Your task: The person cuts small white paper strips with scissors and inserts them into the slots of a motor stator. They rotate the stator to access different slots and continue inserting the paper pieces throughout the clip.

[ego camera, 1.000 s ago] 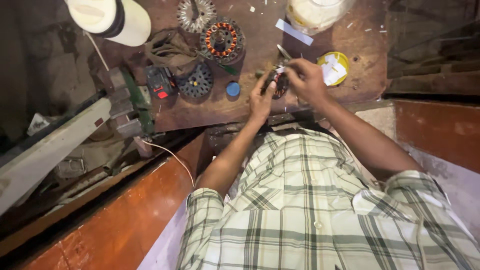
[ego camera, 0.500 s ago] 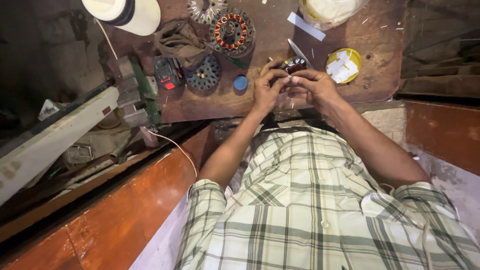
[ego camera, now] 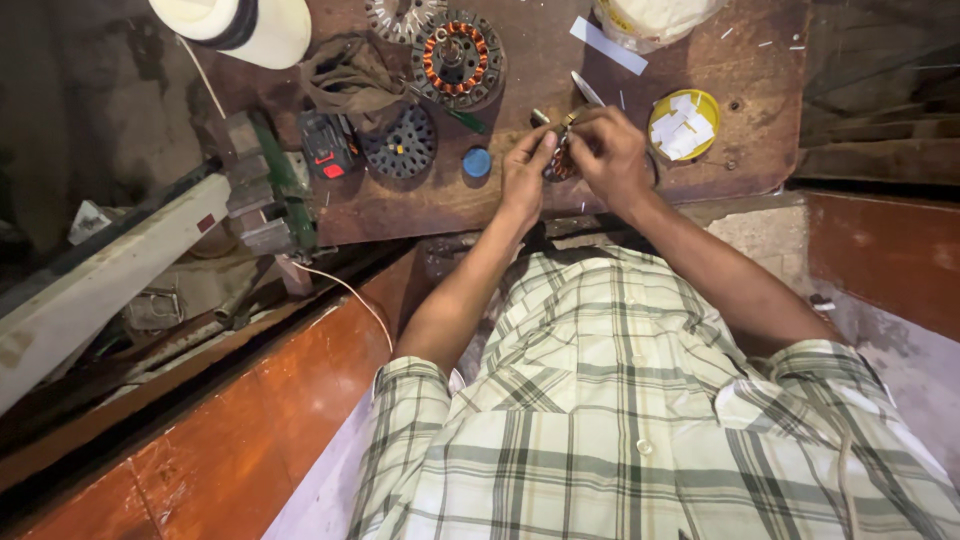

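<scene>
Worn brown wood makes up the counter [ego camera: 520,200], cluttered with motor parts under dim light. Far left stands a white roll [ego camera: 245,25] with a dark band; nearer lies a green-and-grey vise [ego camera: 265,190] at the counter's edge. Moving right come a small black-and-red device [ego camera: 325,145], a black slotted disc [ego camera: 400,143], a stator with copper windings [ego camera: 458,58] and a blue cap [ego camera: 477,162].

Right of these, the left hand [ego camera: 525,175] and the right hand [ego camera: 612,160] meet over the near middle of the counter. Both grips are clenched on one small wound coil piece [ego camera: 560,160], mostly hidden by the fingers, held just above the wood. Judging by the pinch, fine work on the winding is under way; the next move calls for steady fingertips and a firm hold from the left hand.

Farther right sits a yellow lid [ego camera: 685,125] with white slips in it.
</scene>
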